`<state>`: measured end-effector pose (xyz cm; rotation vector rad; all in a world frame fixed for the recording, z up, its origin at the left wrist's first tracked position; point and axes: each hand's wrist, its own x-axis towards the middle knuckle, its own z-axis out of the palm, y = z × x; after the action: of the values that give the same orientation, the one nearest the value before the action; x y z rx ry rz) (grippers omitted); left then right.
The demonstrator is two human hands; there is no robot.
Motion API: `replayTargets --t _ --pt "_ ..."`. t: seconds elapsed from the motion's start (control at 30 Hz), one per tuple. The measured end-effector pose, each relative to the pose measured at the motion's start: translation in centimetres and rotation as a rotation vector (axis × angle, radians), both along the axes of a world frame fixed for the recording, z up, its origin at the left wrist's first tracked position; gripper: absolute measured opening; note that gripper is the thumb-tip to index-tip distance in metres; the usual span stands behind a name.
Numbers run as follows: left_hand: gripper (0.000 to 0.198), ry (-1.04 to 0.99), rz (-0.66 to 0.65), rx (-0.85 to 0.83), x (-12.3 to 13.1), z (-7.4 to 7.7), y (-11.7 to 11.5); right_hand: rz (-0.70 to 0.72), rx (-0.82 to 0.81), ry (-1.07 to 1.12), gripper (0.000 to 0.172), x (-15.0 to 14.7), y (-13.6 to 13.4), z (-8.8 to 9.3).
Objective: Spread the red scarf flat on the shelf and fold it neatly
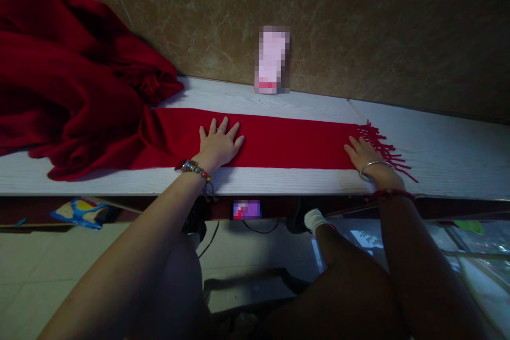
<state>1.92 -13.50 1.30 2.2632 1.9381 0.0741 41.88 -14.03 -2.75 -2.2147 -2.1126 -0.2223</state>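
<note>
A red scarf (290, 141) lies flat along a narrow white tabletop, its fringe at the right end. My left hand (219, 143) rests on the scarf left of its middle, palm down with fingers spread. Near the fringed end, my right hand (362, 154) also lies flat on the cloth, fingers stretched out. Neither hand grips anything. On the left, the scarf runs into a large bunched heap of red fabric (67, 74), with more fringe showing on it. Where the scarf's other end lies is hidden in that heap.
The white tabletop (446, 149) meets a brown marbled wall (358, 21). A blurred pink item (273, 58) leans upright against the wall. Below the table edge are a blue-and-yellow packet (82, 212), a blurred purple item (247, 209) and a dark cable (261, 231).
</note>
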Motion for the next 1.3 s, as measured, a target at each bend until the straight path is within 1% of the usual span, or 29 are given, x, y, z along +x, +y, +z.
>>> replayTargets --t 0.07,0.1,0.2,0.27,0.33,0.47,0.53,0.6,0.67,0.77,0.87,0.97,1.1,1.23,1.3 --pt "0.059 0.007 0.0 0.002 0.0 -0.1 0.0 -0.177 0.026 0.03 0.055 -1.9 -0.2 0.8" --pt "0.059 0.01 0.0 0.002 0.0 -0.1 0.1 -0.198 0.036 0.038 0.055 -3.0 -0.3 1.3" --pt "0.059 0.014 0.001 0.004 0.0 -0.1 0.1 -0.112 0.053 0.046 0.057 -6.7 -0.4 2.8" --pt "0.058 0.014 0.002 0.007 0.0 -0.1 0.1 -0.023 0.043 0.077 0.056 -9.0 -0.2 3.5" --pt "0.058 0.013 0.002 0.009 0.0 -0.2 0.1 0.087 0.019 0.13 0.056 -11.1 0.1 3.8" --pt "0.059 0.018 0.0 0.008 0.0 -0.1 0.1 0.252 -0.059 0.199 0.056 -14.9 0.5 3.5" --pt "0.059 0.025 -0.003 0.004 0.0 -0.1 0.1 0.285 -0.12 0.196 0.056 -16.3 0.5 3.1" --pt "0.059 0.03 -0.002 0.0 0.0 0.0 0.0 0.286 -0.181 0.177 0.057 -16.9 0.4 2.7" --pt "0.058 0.027 0.001 -0.009 0.0 0.1 0.0 0.283 -0.204 0.16 0.057 -16.9 0.4 2.3" --pt "0.059 0.015 -0.001 -0.019 0.0 0.1 -0.1 0.29 -0.178 0.147 0.054 -16.0 0.4 1.9" --pt "0.059 0.016 -0.003 -0.015 0.0 0.1 -0.1 0.252 -0.183 0.132 0.054 -14.9 0.2 2.0" --pt "0.058 0.023 -0.005 -0.013 -0.1 0.1 0.0 0.183 -0.225 0.111 0.054 -13.8 -0.1 2.5" --pt "0.058 0.029 0.0 -0.008 -0.2 0.0 0.1 0.051 -0.257 0.076 0.054 -11.8 -0.5 3.2" --pt "0.058 0.041 0.031 -0.011 -0.5 0.1 0.0 -0.062 -0.254 0.076 0.054 -9.0 -0.7 3.1" --pt "0.058 0.048 0.03 -0.015 -0.6 0.1 0.0 -0.1 -0.219 0.079 0.055 -8.1 -0.8 2.9"
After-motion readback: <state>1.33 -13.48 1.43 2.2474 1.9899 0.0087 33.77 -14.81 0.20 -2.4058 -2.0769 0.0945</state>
